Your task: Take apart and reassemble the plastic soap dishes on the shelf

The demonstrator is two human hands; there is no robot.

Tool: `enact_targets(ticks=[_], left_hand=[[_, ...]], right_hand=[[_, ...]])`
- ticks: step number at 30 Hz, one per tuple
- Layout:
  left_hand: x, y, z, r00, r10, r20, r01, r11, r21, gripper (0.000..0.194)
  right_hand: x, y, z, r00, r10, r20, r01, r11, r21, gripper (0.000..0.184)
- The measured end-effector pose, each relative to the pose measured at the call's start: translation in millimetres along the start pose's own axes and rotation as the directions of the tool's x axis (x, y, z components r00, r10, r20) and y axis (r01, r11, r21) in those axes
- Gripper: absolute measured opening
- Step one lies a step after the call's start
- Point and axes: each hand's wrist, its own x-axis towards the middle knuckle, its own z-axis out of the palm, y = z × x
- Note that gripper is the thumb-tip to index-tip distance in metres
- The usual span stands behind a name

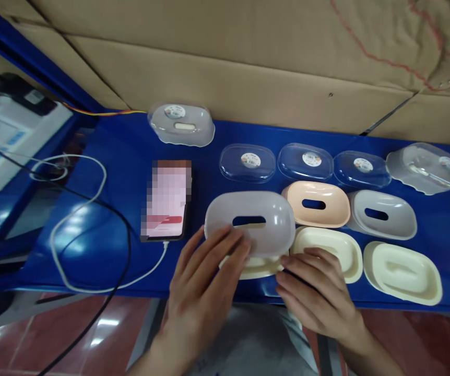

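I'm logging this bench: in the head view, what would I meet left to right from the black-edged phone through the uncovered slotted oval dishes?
Black-edged rectangular phone, grey oval plastic dish at the left hand, peach oval plastic dish, second grey oval plastic dish.

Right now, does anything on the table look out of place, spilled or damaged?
Nothing looks spilled or damaged. One untidy spot, at left: the black cable crosses the white cable and runs past the front of the table, so might snag.
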Motion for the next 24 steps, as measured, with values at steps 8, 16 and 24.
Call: enact_targets(ticks=[8, 16, 24], left_hand=[[-35.1, 18.2, 4.2, 0.999, 0.005, 0.038, -0.005, 1.0, -0.007, 0.033], [-52.6, 16.2, 10.0, 0.996, 0.007, 0.09, -0.007, 1.0, -0.001, 0.03], [-46.7, 11.5, 10.3, 0.993, -0.021, 0.116, 0.021, 1.0, -0.001, 0.041]], right_hand=[[-2.8, 12.0, -3.1, 0.987, 0.049, 0.154, -0.034, 0.995, -0.097, 0.046], [3.0, 15.2, -7.8, 0.958, -0.019, 0.285, 0.053, 0.992, -0.112, 0.039], [3.5, 13.8, -10.5, 0.96, -0.01, 0.279, 0.046, 0.991, -0.124, 0.036]])
